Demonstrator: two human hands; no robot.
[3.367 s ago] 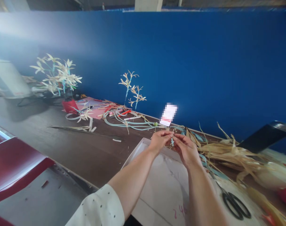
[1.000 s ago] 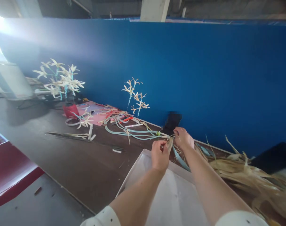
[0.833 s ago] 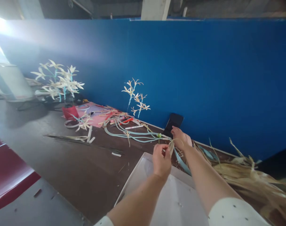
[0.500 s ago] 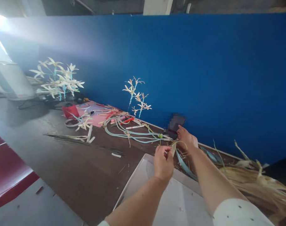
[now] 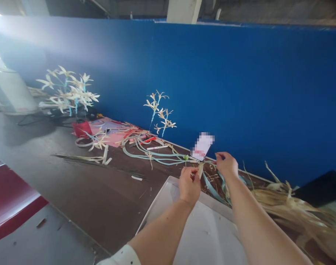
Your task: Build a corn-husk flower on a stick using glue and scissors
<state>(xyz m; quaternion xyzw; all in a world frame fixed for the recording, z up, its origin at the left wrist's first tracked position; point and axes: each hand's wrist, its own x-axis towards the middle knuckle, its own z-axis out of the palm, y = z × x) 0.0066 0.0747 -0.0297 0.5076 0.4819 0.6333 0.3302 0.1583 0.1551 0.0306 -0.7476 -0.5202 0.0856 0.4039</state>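
Note:
My left hand (image 5: 189,186) is closed in a pinch on a pale dried husk piece (image 5: 200,170), above the rim of a white tray. To its right, my right hand (image 5: 228,167) has its fingers drawn together; a thin pale strip (image 5: 210,162) runs from the husk piece toward its fingertips, but what they grip is too small to make out. A phone (image 5: 202,146) with a lit, blurred screen leans on the blue partition just beyond both hands. Blue-green strips (image 5: 212,189) hang or lie below and between the hands.
The white tray (image 5: 209,232) lies under my forearms. Dried husks (image 5: 289,206) pile at the right. Left of the hands are looped pale-blue stems (image 5: 157,157), two flower sprigs (image 5: 159,112), pink paper (image 5: 115,139) and a red pot (image 5: 82,129) of husk flowers. A blue partition (image 5: 240,88) stands behind.
My right hand has come off the phone and moved right. The phone's screen has turned from dark to lit. My left hand still pinches the husk piece; the view has shifted slightly.

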